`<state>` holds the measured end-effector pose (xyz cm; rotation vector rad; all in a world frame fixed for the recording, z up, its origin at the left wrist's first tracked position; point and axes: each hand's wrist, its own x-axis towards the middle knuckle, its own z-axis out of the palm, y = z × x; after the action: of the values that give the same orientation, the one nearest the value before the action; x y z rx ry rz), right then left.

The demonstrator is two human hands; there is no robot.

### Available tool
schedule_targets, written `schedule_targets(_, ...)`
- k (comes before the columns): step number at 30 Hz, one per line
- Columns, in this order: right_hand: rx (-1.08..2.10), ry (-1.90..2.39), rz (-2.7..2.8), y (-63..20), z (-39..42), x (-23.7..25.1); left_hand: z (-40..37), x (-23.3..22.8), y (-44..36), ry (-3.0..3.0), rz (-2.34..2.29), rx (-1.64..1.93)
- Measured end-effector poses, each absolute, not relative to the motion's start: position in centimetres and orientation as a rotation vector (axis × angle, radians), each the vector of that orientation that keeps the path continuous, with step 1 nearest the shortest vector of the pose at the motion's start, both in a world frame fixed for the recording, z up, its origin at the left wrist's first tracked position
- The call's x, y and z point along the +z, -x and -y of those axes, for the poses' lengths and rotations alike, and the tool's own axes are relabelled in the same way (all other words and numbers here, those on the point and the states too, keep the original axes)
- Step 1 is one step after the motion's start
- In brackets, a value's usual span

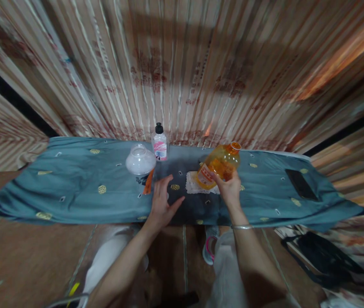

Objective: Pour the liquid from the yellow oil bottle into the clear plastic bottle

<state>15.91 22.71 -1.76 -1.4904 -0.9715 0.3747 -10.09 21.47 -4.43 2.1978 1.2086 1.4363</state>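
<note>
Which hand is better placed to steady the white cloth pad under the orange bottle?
Left. The left hand lies open and empty on the blue cloth, beside the white pad. The right hand is busy, its grip around the tilted orange bottle, whose base rests on the pad.
</note>
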Motion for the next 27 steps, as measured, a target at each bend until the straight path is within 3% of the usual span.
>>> schedule_targets(8,0.257,1.602,0.901,-17.5,-23.2,-1.9,-21.5,-2.8,13.5,-2.266,-1.202,1.521)
schedule_targets(12,0.232,1.629,0.923,-18.1,-23.2,-2.3,-21.3,-4.2,13.9,-2.272,-1.161,1.313)
schedule_targets(19,0.238,1.642,0.945,-18.0,-23.2,-2.7,-23.2,-8.8,8.1,-2.299,-1.104,1.0)
schedule_targets(27,0.262,1.634,0.989,-17.9,-22.9,-3.1,-26.4,-10.1,3.5,-2.339,-1.046,0.81)
